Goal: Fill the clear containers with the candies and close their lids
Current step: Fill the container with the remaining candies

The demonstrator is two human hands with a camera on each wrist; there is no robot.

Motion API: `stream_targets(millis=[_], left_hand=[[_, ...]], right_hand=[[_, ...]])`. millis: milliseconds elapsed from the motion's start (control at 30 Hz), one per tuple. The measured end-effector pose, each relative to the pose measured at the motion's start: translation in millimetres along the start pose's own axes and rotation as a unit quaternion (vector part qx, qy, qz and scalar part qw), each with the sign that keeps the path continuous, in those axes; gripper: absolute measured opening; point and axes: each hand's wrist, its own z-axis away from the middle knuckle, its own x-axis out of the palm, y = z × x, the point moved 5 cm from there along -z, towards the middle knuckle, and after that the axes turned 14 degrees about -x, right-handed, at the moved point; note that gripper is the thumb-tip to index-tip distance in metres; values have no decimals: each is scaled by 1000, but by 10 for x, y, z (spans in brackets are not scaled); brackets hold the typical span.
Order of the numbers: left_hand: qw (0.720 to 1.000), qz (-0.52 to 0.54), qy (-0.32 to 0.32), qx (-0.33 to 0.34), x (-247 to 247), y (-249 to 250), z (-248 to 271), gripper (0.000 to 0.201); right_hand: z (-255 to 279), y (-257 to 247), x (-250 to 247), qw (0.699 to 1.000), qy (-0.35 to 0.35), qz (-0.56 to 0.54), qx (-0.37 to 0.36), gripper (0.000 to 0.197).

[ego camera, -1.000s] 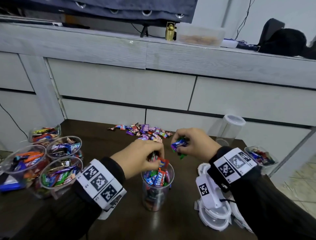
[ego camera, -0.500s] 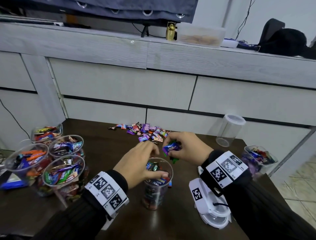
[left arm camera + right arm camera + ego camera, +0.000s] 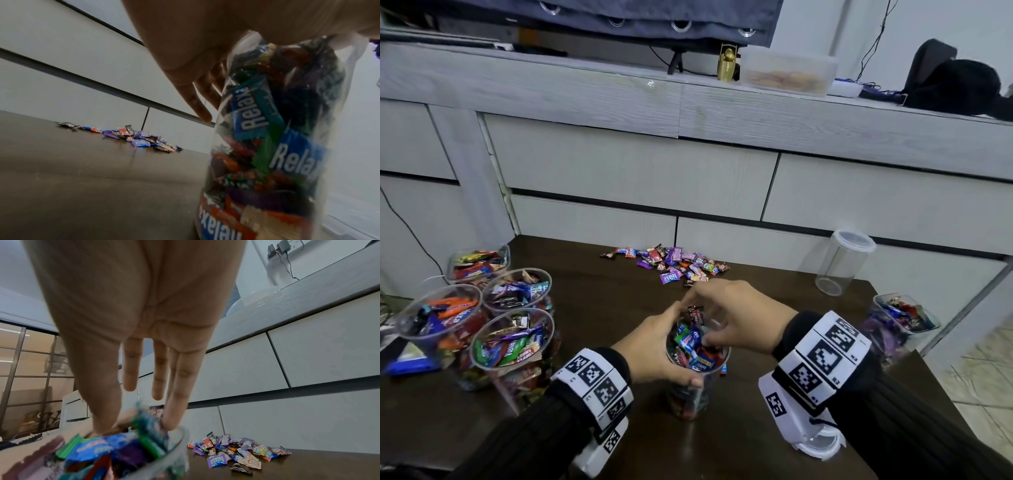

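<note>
Four filled, lidless clear plastic cups [image 3: 512, 342] stand at the dark wooden table's [image 3: 592, 308] left edge. Mid-table near the front edge, the left hand [image 3: 657, 349] wraps the tall clear plastic container [image 3: 697, 383]. The right hand [image 3: 736, 318], fingers extended, presses light, crinkly wrapped candies [image 3: 691, 346] down. Thin wall: judged flexible; grip mid-body.

Centre front of the table [image 3: 602, 308], a container [image 3: 697, 383] sits between both hands. Behind it lies the loose candy pile [image 3: 674, 263]. Four filled containers [image 3: 482, 318] cluster left; an upturned container [image 3: 842, 263] stands back right, lids [image 3: 822, 442] near right.
</note>
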Motion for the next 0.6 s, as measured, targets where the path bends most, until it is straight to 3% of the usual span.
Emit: stream_targets(millis=[67, 167, 367, 467, 600], left_hand=[[1000, -7, 7, 0, -6, 11, -9, 94], [1000, -12, 19, -3, -18, 17, -16, 84], [999, -1, 30, 13, 2, -2, -3, 86], [999, 3, 33, 10, 9, -6, -4, 83], [998, 5, 53, 16, 29, -1, -7, 85]], right_hand=[[3, -24, 23, 1000, 14, -13, 5, 43], [-32, -59, 179, 999, -19, 27, 5, 39], [-69, -77, 457, 997, -43, 62, 21, 38], [-63, -39, 407, 998, -6, 46, 31, 41], [-36, 37, 319, 997, 48, 49, 40, 58]])
